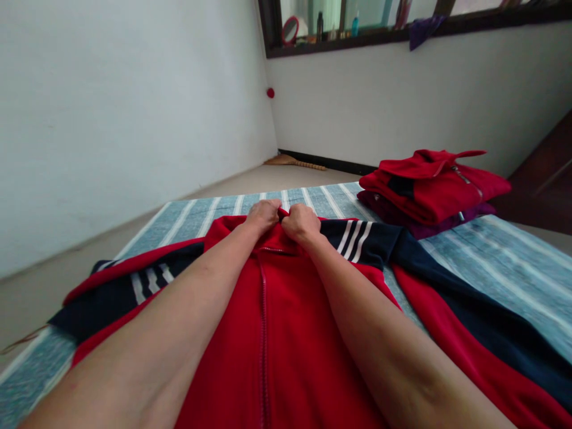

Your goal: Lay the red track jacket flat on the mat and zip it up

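Observation:
A red zip-up jacket (pixel 304 322) lies spread out, front side up, with its zip running down the middle. Its navy sleeves carry white stripes and reach out to both sides. At the collar, my left hand (pixel 264 215) is closed on the fabric. Right beside it, my right hand (pixel 301 221) also grips the collar, and a bit of red cloth shows between the two fists. My forearms cover parts of the jacket's front and shoulders.
The jacket rests on a blue-and-white striped bed cover (pixel 187 217). A folded red jacket (pixel 442 185) sits on a folded purple garment (pixel 424 229) at the right. Behind are a broom (pixel 286 160) on the floor, white walls and a window ledge (pixel 379 40) holding small bottles and a mirror (pixel 290 30).

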A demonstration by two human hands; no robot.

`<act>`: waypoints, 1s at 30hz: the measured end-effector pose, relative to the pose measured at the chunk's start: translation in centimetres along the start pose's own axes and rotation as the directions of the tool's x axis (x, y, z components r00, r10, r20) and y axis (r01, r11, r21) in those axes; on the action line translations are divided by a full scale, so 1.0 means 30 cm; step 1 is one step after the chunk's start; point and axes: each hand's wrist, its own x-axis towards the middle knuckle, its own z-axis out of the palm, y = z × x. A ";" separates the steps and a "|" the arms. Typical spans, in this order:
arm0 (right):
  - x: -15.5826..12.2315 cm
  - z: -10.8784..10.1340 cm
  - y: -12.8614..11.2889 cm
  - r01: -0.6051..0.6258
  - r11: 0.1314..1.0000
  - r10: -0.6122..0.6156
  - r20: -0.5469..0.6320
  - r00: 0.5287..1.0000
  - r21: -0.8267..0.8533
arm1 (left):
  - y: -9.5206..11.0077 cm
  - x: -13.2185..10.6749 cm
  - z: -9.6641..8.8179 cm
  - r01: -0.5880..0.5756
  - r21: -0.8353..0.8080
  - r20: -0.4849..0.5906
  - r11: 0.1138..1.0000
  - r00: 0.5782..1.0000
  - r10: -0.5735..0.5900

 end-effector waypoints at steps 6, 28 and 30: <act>0.009 0.002 0.000 0.001 1.000 -0.001 0.005 1.000 -0.020 | -0.061 -0.037 -0.032 0.017 -0.010 -0.002 1.000 1.000 -0.017; 0.007 0.008 0.003 0.006 1.000 -0.006 0.004 1.000 -0.030 | -0.208 -0.064 -0.101 0.112 0.053 0.168 0.992 0.979 -0.119; 0.006 0.008 0.004 0.009 1.000 -0.009 0.002 1.000 -0.028 | -0.240 -0.077 -0.122 0.124 0.023 0.183 0.992 0.975 -0.127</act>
